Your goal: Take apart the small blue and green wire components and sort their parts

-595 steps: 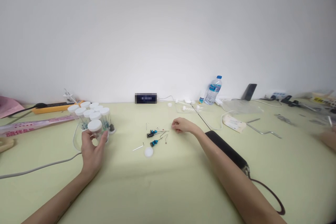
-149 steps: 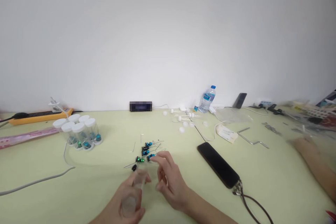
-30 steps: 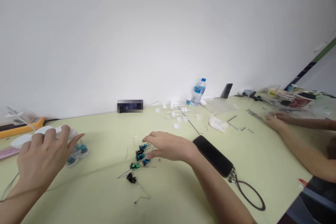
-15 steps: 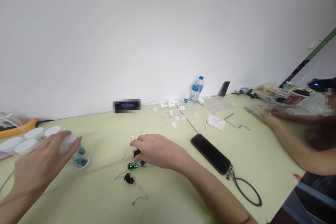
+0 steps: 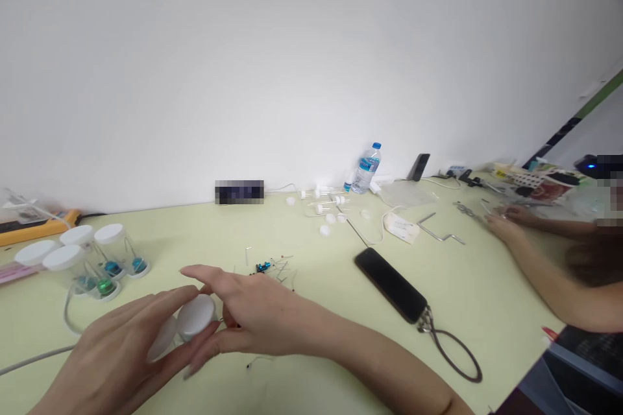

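My left hand (image 5: 121, 343) is closed around a clear jar with a white lid (image 5: 196, 315). A second white round part shows beside that lid under my fingers; whether it belongs to the same jar I cannot tell. My right hand (image 5: 257, 311) is right against the lid, its fingers curled and a thin metal bit showing at the fingertips; what they hold is mostly hidden. Just behind my right hand lie a blue fitting (image 5: 263, 266) and several thin wire pieces (image 5: 281, 269). A bent wire (image 5: 257, 360) pokes out below my wrist.
Several white-lidded jars (image 5: 109, 233) with blue and green fittings stand at left, near a yellow device (image 5: 43, 231). A phone (image 5: 392, 285) with a strap, a bent metal rod (image 5: 440, 233), white caps (image 5: 325, 230) and a water bottle (image 5: 366, 170) lie or stand to the right. A co-worker's hands (image 5: 506, 224) are at far right.
My left hand has carried a jar rightward from the group of jars to the middle front. My right hand has come left from the small fittings to meet it.
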Available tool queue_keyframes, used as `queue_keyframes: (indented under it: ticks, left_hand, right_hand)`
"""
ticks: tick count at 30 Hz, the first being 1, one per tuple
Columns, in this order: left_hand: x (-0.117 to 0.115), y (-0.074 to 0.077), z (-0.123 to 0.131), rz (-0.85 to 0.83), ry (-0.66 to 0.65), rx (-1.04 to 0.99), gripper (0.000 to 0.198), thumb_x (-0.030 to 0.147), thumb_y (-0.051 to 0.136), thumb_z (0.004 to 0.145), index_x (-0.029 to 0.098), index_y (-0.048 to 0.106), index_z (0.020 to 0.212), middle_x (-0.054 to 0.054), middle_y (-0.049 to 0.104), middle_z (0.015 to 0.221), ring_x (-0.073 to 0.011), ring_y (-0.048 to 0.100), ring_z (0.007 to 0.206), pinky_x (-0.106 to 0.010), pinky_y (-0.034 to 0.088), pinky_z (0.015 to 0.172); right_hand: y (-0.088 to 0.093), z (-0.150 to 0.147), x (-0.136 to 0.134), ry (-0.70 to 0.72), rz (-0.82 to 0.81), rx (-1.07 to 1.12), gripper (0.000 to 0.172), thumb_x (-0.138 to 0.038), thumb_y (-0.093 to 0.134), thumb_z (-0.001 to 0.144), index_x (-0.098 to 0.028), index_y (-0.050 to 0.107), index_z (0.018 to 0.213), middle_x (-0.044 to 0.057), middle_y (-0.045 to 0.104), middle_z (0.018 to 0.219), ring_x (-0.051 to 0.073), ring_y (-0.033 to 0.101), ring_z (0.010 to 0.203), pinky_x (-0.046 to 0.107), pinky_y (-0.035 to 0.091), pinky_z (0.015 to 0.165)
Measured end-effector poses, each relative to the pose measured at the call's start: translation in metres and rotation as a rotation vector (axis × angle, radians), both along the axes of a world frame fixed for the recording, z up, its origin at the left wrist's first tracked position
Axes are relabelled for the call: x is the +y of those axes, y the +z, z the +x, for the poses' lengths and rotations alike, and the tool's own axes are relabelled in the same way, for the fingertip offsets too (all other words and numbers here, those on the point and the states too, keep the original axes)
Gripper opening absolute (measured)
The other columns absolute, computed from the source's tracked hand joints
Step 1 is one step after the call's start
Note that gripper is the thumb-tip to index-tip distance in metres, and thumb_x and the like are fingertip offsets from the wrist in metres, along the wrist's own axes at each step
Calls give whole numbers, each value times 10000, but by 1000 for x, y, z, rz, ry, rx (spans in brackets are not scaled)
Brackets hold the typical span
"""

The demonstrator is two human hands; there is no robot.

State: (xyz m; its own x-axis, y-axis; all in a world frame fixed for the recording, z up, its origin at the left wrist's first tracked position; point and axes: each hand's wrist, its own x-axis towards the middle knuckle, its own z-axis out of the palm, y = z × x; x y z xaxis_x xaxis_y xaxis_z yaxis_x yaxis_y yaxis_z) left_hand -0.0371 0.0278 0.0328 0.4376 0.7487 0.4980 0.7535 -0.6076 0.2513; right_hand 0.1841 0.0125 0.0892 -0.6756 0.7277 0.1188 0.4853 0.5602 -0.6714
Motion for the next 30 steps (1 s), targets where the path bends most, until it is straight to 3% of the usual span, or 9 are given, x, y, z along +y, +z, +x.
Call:
queue_keyframes:
  ticks: [3, 6, 12, 17, 21, 24, 26, 28, 30]
  left_hand:
    - [-5, 10, 7, -114, -11, -51, 296, 509, 655, 689, 349, 609, 934, 23, 739, 764, -250, 666, 600, -315, 462, 547]
    - [-8, 18, 13, -164, -31, -109, 341, 506, 681, 672, 358, 596, 967, 18, 726, 809, -255, 662, 644, -322, 482, 579]
    - [-7, 23, 16, -103, -165, -526, 638, 391, 800, 597, 360, 422, 1110, -48, 503, 1235, -285, 567, 1043, -380, 542, 751]
    - [-4, 20, 25, -328, -161, -759, 734, 355, 849, 503, 339, 375, 1064, -71, 319, 1359, -170, 598, 767, -368, 567, 645]
    - [-2, 9, 33, -451, -202, -904, 720, 356, 834, 522, 332, 352, 1057, -64, 340, 1340, -180, 592, 819, -276, 533, 545]
    - [-2, 0, 39, -539, -230, -928, 718, 410, 816, 552, 321, 345, 1086, -73, 345, 1330, -163, 586, 782, -251, 510, 518]
    - [-1, -7, 42, -561, -215, -936, 672, 533, 742, 621, 306, 347, 1115, -87, 341, 1330, -164, 582, 784, -267, 515, 547]
    - [-1, -13, 45, -613, -193, -971, 602, 711, 507, 724, 288, 366, 1128, -100, 355, 1323, -192, 585, 834, -298, 521, 587]
    - [0, -16, 47, -743, -237, -1002, 678, 805, 242, 741, 273, 398, 1131, -109, 411, 1292, -230, 588, 891, -341, 525, 628]
  right_hand:
    - [-1, -1, 1, 39, -71, 23, 846, -373, 683, 780, -306, 183, 1459, 23, 626, 1005, 173, 593, 824, 260, 454, 740]
    - [-5, -2, 2, 15, -39, 79, 744, -250, 640, 811, -318, 238, 1434, 31, 602, 1069, 155, 575, 826, 250, 441, 741]
    - [-13, 1, 9, 11, -234, 193, 704, -287, 674, 760, -323, 333, 1374, -30, 564, 817, 98, 485, 598, 196, 385, 524]
    - [-10, 1, 7, 95, -363, 307, 586, -252, 617, 806, -306, 387, 1342, -25, 581, 828, 77, 505, 578, 184, 423, 523]
    - [-6, -2, 1, 147, -251, 203, 675, -145, 631, 747, -348, 384, 1342, -42, 611, 864, 84, 538, 600, 202, 454, 582]
    - [-7, -5, -2, 97, -266, 145, 521, -220, 593, 801, -336, 429, 1282, -50, 602, 827, 76, 535, 544, 191, 449, 527]
    - [-10, -6, -3, 55, -352, 135, 378, -351, 508, 884, -312, 440, 1254, -44, 581, 794, 68, 531, 481, 180, 439, 465]
    - [-11, -6, -3, 21, -369, 126, 353, -427, 460, 910, -296, 447, 1238, -46, 563, 755, 61, 509, 430, 178, 428, 434]
    - [-12, -5, -2, -8, -341, 133, 324, -424, 463, 914, -298, 466, 1212, -45, 555, 757, 54, 483, 409, 173, 411, 412]
